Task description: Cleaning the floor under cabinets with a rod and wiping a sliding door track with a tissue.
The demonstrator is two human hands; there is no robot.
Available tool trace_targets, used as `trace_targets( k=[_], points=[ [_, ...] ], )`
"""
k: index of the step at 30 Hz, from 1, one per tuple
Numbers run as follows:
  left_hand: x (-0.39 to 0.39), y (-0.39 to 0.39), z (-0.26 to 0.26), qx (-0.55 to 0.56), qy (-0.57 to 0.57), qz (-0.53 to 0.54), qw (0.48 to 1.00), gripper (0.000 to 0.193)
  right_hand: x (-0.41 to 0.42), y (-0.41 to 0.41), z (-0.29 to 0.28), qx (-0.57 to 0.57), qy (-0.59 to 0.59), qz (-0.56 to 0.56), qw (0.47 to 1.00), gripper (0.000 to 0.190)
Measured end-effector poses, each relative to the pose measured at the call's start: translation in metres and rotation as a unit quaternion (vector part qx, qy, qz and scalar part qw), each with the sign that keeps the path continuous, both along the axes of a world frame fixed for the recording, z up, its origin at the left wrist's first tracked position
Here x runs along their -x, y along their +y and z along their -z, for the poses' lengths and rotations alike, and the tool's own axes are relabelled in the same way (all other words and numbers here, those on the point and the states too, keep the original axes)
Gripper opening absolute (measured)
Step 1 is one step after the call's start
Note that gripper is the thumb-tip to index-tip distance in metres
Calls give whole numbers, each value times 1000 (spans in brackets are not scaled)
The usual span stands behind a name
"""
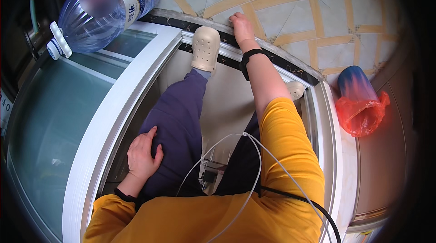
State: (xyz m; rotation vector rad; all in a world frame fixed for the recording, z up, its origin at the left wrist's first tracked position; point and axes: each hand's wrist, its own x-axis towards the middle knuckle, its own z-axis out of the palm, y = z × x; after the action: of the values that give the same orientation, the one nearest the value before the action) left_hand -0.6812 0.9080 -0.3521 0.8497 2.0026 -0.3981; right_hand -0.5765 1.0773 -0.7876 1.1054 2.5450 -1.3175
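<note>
My right hand (242,29) reaches forward over the edge of the tiled floor (276,18), its fingers curled downward; a small whitish bit shows near its fingertips, too small to tell whether it is held. On my thigh, over the purple trousers (177,113), rests my left hand (144,156), thumb and fingers apart and holding nothing. A beige clog (206,47) is on my foot upon the sliding door's white track (226,50). The other clog (295,90) is partly hidden behind my right arm.
A large clear plastic water bottle (93,26) lies at the upper left, by the white-framed glass sliding door (112,103). At right, a blue-pink bin (357,84) with a red plastic bag (362,115) stands by a brown door (383,164). White cables (259,161) hang before my body.
</note>
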Motion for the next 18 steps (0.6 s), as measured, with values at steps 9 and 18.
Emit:
trace_targets(
  k=[9, 18],
  points=[
    [-2, -3, -2, 3, 9, 12, 1000, 44, -12, 9, -11, -4, -24, -59, 998, 13],
    [-7, 1, -4, -5, 2, -1, 1000, 43, -70, 25, 5, -52, -50, 26, 997, 10]
  ],
)
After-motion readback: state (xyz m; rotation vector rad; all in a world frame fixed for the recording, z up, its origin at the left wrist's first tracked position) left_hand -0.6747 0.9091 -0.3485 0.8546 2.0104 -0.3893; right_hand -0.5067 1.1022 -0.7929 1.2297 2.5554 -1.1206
